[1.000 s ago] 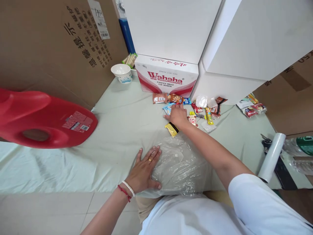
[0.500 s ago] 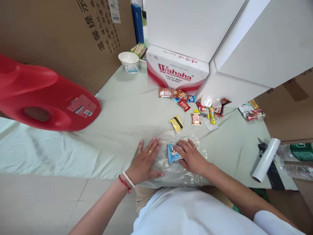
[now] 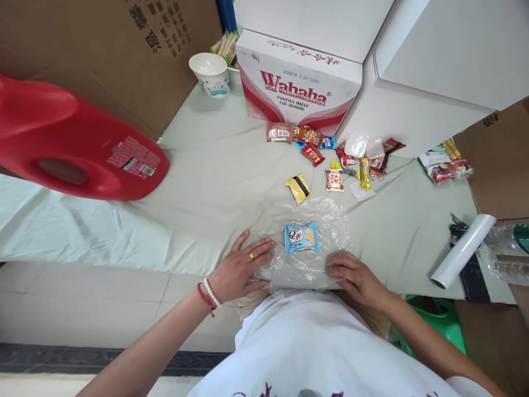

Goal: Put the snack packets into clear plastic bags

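A blue snack packet [image 3: 302, 237] lies face up on a sheet of clear plastic film [image 3: 297, 269] at the table's front edge. My left hand [image 3: 244, 266] rests with fingers apart on the film's left part, just left of the packet. On the right side, my right hand [image 3: 356, 277] touches the film near its front right edge, its fingers slightly bent and nothing visible in them. Beyond the packet lies a yellow wrapped snack [image 3: 298, 188], with a cream and red packet [image 3: 334, 180] to its right.
A red jug [image 3: 95, 149] stands at the left. Behind are a paper cup [image 3: 210, 74], a Wahaha carton [image 3: 297, 82] and several wrapped snacks [image 3: 306, 134]. At the right lie a white roll [image 3: 463, 252], scissors [image 3: 457, 221] and plastic bottles [image 3: 506, 240].
My right hand has let go of the blue packet and moved right and towards me, onto the film's edge. My left hand stays on the film. The camera view has shifted.
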Demonstrator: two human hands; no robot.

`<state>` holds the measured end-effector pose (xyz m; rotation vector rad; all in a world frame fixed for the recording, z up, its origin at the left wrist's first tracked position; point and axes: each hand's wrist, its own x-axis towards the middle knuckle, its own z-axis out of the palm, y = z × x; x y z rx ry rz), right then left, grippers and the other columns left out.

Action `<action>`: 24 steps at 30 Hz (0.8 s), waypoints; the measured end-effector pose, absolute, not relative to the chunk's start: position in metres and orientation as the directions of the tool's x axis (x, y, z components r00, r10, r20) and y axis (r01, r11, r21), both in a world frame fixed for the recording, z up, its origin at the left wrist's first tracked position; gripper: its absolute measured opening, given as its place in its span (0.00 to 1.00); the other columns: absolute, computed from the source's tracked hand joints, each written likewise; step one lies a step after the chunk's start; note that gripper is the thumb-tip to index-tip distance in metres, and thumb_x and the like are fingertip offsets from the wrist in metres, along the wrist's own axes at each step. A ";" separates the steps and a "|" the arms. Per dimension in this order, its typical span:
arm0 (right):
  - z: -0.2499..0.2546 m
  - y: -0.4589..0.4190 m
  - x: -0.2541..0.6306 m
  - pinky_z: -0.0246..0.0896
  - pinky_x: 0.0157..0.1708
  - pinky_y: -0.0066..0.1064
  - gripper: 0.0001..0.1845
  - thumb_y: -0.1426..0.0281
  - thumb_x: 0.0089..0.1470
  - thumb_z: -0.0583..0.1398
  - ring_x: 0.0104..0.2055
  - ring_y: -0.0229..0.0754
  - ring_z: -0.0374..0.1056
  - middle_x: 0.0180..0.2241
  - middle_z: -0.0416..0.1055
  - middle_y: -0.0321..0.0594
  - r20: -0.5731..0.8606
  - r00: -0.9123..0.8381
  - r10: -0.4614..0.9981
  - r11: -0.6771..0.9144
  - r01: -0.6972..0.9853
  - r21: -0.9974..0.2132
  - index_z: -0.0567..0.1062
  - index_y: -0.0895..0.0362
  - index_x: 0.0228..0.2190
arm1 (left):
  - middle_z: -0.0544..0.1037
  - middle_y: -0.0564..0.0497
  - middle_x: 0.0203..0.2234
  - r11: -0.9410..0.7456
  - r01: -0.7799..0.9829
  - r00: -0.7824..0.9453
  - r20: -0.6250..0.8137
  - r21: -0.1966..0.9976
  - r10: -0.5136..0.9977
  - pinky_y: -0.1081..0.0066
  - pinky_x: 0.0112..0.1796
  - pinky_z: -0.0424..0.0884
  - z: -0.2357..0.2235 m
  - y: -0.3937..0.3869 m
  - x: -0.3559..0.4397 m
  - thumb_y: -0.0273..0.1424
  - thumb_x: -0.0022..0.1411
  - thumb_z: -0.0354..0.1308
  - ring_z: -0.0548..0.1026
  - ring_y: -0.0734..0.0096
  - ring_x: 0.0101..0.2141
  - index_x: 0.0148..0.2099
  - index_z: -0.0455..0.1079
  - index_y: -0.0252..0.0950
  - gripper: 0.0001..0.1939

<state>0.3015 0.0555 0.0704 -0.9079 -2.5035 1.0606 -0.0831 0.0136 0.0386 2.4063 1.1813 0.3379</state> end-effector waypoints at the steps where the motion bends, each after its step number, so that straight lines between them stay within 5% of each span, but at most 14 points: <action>1: 0.076 0.065 0.298 0.71 0.49 0.44 0.11 0.68 0.68 0.55 0.49 0.47 0.72 0.46 0.77 0.46 -0.022 -0.759 0.650 0.480 0.433 -0.763 0.77 0.51 0.43 | 0.68 0.39 0.66 -0.537 0.703 0.598 0.021 0.466 0.801 0.40 0.69 0.34 0.038 0.016 -0.082 0.51 0.61 0.62 0.65 0.48 0.66 0.62 0.70 0.42 0.32; 6: 0.103 0.117 0.279 0.72 0.36 0.34 0.16 0.57 0.66 0.56 0.33 0.41 0.74 0.31 0.77 0.39 -0.308 -0.643 0.701 0.039 0.466 -0.884 0.76 0.54 0.37 | 0.61 0.36 0.69 -0.526 0.747 0.602 -0.078 0.408 0.794 0.33 0.66 0.31 0.048 0.024 -0.075 0.56 0.49 0.69 0.61 0.41 0.67 0.65 0.66 0.43 0.45; 9: 0.106 0.144 0.267 0.69 0.27 0.29 0.18 0.52 0.59 0.61 0.26 0.39 0.72 0.23 0.74 0.34 -0.459 -0.581 0.672 -0.204 0.452 -0.869 0.75 0.55 0.33 | 0.63 0.38 0.69 -0.515 0.761 0.580 -0.060 0.394 0.812 0.34 0.66 0.33 0.049 0.024 -0.072 0.49 0.54 0.68 0.62 0.43 0.67 0.60 0.71 0.44 0.33; 12: 0.101 0.162 0.258 0.65 0.22 0.27 0.20 0.50 0.53 0.64 0.22 0.38 0.71 0.23 0.74 0.33 -0.533 -0.550 0.642 -0.291 0.469 -0.834 0.73 0.55 0.29 | 0.74 0.45 0.61 -0.441 0.762 0.494 0.014 0.474 0.870 0.38 0.67 0.37 0.044 0.024 -0.068 0.41 0.69 0.55 0.69 0.54 0.62 0.46 0.77 0.44 0.12; 15: 0.093 0.170 0.254 0.62 0.19 0.27 0.23 0.47 0.53 0.62 0.19 0.37 0.68 0.22 0.72 0.33 -0.600 -0.496 0.627 -0.355 0.504 -0.787 0.69 0.54 0.25 | 0.83 0.49 0.45 -0.248 0.755 0.265 0.064 0.607 0.962 0.44 0.65 0.49 0.039 0.029 -0.061 0.35 0.74 0.44 0.75 0.62 0.53 0.39 0.77 0.42 0.19; 17: 0.090 0.172 0.253 0.60 0.19 0.28 0.24 0.47 0.57 0.58 0.19 0.38 0.66 0.20 0.69 0.33 -0.639 -0.430 0.638 -0.332 0.594 -0.732 0.66 0.54 0.23 | 0.82 0.48 0.34 -0.072 0.776 0.034 0.071 0.627 0.997 0.48 0.58 0.62 0.038 0.035 -0.054 0.37 0.73 0.43 0.76 0.59 0.47 0.34 0.75 0.40 0.22; 19: 0.089 0.173 0.250 0.58 0.22 0.29 0.23 0.51 0.60 0.56 0.21 0.40 0.67 0.20 0.69 0.35 -0.605 -0.353 0.714 -0.147 0.768 -0.623 0.65 0.54 0.22 | 0.79 0.46 0.28 0.096 0.819 -0.166 0.072 0.566 0.984 0.50 0.49 0.67 0.037 0.041 -0.046 0.41 0.71 0.48 0.74 0.54 0.44 0.25 0.71 0.39 0.23; 22: 0.096 0.175 0.243 0.55 0.27 0.31 0.16 0.56 0.61 0.58 0.30 0.45 0.71 0.30 0.75 0.41 -0.368 -0.315 0.875 0.210 0.931 -0.298 0.73 0.54 0.29 | 0.77 0.42 0.33 0.254 0.854 -0.323 0.079 0.454 0.943 0.51 0.43 0.66 0.037 0.051 -0.037 0.42 0.66 0.56 0.70 0.48 0.44 0.26 0.71 0.38 0.19; 24: 0.103 0.183 0.238 0.53 0.28 0.31 0.14 0.57 0.63 0.57 0.35 0.47 0.72 0.38 0.77 0.44 -0.224 -0.322 0.920 0.288 0.943 -0.168 0.76 0.53 0.35 | 0.76 0.40 0.38 0.291 0.846 -0.371 0.102 0.448 0.923 0.51 0.43 0.66 0.036 0.056 -0.034 0.41 0.64 0.58 0.69 0.47 0.44 0.35 0.76 0.38 0.13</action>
